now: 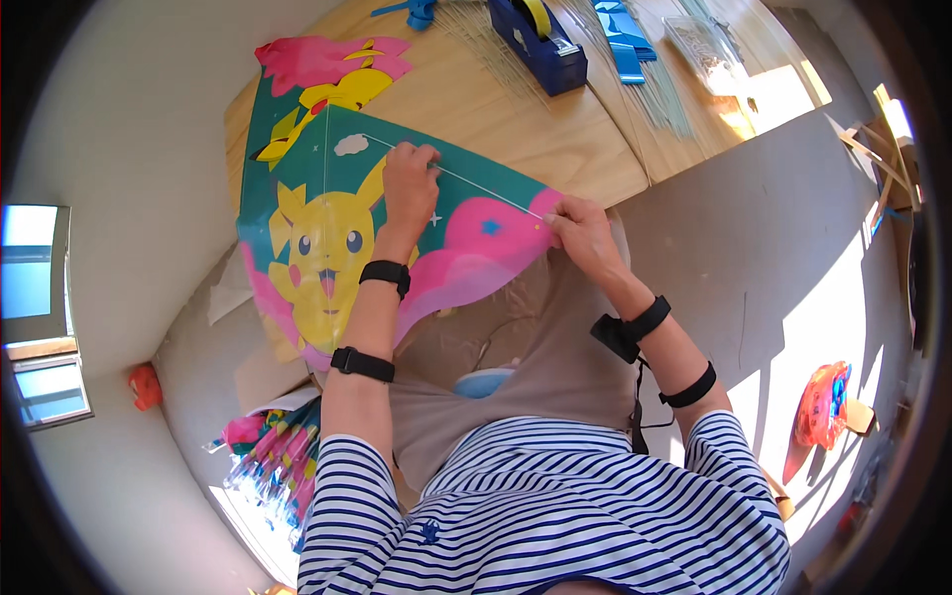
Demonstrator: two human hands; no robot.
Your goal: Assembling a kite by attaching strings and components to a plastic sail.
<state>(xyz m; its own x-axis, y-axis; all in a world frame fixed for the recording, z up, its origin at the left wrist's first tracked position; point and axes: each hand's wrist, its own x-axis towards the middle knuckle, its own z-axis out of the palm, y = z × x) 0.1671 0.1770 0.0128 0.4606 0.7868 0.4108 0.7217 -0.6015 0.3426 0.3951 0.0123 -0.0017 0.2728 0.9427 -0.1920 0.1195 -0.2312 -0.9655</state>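
Observation:
A kite point(476, 253) of green and pink sheet, printed with a yellow cartoon creature, hangs partly over the table's near edge and toward my lap. Along its upper right edge runs a thin white rod point(486, 188). My left hand point(410, 193) is closed on this rod near its upper part, fingers curled. At the kite's right corner, my right hand point(587, 236) pinches the sheet where the rod ends. A second, similar kite sheet point(337, 84) lies beyond it on the table.
On the wooden table point(446, 109) stand a blue tape dispenser point(540, 45), blue strips point(625, 40), several thin clear rods point(659, 104) and a clear plastic box point(706, 55). A pile of colourful kites point(278, 456) lies at lower left. An orange-red bag point(821, 407) sits on the floor at right.

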